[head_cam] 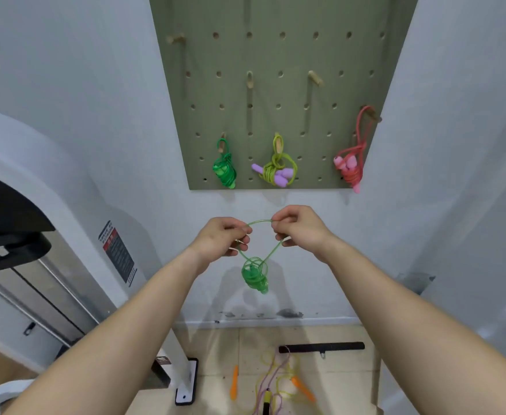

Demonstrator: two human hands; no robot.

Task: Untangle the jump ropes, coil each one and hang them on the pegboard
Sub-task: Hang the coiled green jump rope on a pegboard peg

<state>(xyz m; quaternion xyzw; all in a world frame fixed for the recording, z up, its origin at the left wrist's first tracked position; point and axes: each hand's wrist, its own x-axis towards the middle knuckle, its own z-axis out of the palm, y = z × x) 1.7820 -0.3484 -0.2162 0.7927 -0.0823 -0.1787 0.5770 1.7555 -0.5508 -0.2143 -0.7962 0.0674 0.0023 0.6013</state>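
Below the pegboard point(275, 121), clear of its lower edge, green coiled rope point(254, 275) hangs in mid-air, bundle downward, its top loop point(259, 222) stretched roughly level, side to side. One end pinched by left hand point(221, 239), other by right hand point(298, 229), fingers curled on the cord; both about equally near the board. Lower pegs carry hung coils point(277, 169). Free ones sit higher, straight up and ahead: middle peg point(249, 80), right-side peg point(316, 78). Likely move: raise loop over one. On floor, tangled ropes point(272, 381) wait
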